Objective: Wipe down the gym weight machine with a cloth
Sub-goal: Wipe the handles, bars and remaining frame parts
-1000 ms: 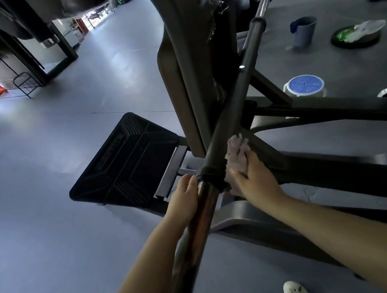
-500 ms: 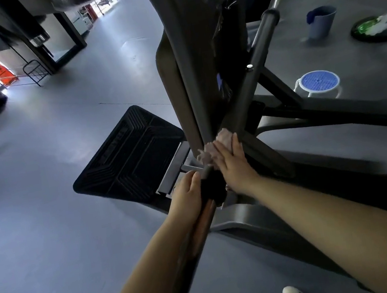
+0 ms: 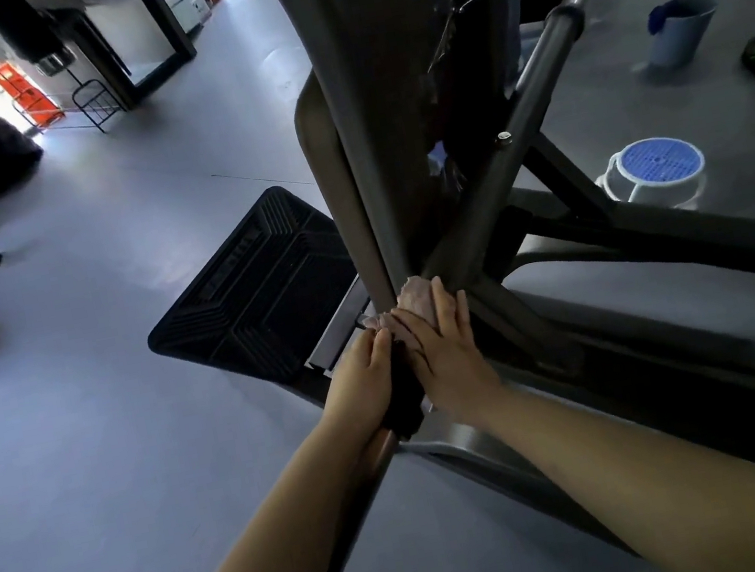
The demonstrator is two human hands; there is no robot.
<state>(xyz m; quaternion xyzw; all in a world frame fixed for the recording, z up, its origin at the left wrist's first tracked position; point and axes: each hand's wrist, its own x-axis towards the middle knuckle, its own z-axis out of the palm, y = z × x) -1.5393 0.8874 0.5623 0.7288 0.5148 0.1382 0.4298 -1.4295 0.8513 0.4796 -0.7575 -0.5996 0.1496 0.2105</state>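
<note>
Head view: we find the long handle bar (image 3: 519, 155) of the weight machine (image 3: 371, 145) running from the lower centre up toward 1 o'clock; the cloth (image 3: 413, 302), pale and bunched, sits on the bar just above centre, at the junction with the upright frame. The right hand (image 3: 447, 349) lies over the cloth with fingers fairly straight, pressing it against the bar; the left hand (image 3: 364, 379), at 9 o'clock of the right and touching it, wraps the bar beside its dark grip sleeve (image 3: 402, 397). We judge the cloth light, soft and compliant, best held flat under the palm or folded round the tube; we judge the bar rigid, smooth and likely slippery, and heavy if it swings, so steadying it at the sleeve seems sound. At 3 o'clock, well apart on the floor, stand a bucket (image 3: 654, 176) with a blue strainer and a blue cup (image 3: 678, 31); the black footplate (image 3: 260, 291) lies at 10 o'clock of the hands.
</note>
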